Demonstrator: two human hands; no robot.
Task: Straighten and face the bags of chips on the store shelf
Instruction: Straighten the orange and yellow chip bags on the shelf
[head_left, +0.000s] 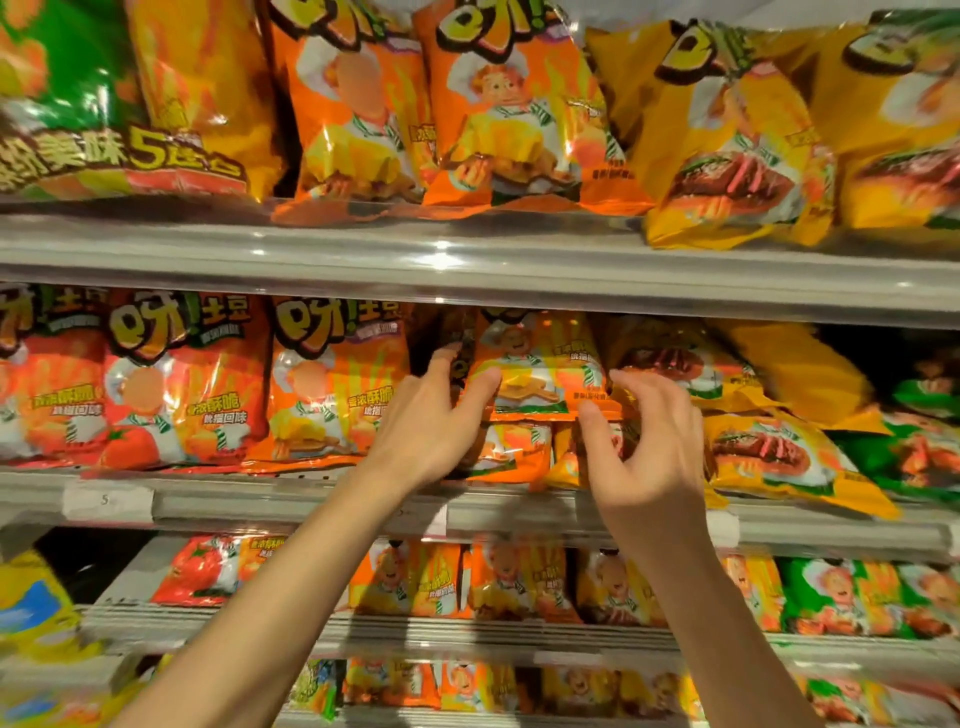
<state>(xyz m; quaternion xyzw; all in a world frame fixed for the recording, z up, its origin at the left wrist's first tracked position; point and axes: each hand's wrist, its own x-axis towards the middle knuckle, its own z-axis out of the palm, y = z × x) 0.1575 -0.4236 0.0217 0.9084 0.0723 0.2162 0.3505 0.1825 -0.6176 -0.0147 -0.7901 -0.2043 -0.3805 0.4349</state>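
Orange foil marks the bag of chips (535, 371) now being handled on the middle shelf (311, 501), where it is propped high and set back between the two hands, resting on a smaller fallen bag (511, 452) lying just below them. The bag's left edge is touched by the left hand (431, 421), whose fingers are fairly straight with the thumb laid on the bag's front; whether the edge is pinched cannot be told. The right hand (644, 441) is held at the bag's lower right corner with fingers loosely curled and parted, and nothing is seen to be gripped by it. Further right of that hand, yellow bags (763, 457) are slumped and tilted; left of the left hand, a row of orange bags (332, 384) stands upright and faced. The step in hand is judged to be the righting of this middle stack. Next, a firm hold on both edges would be called for, so that the bag can be drawn forward and stood square.
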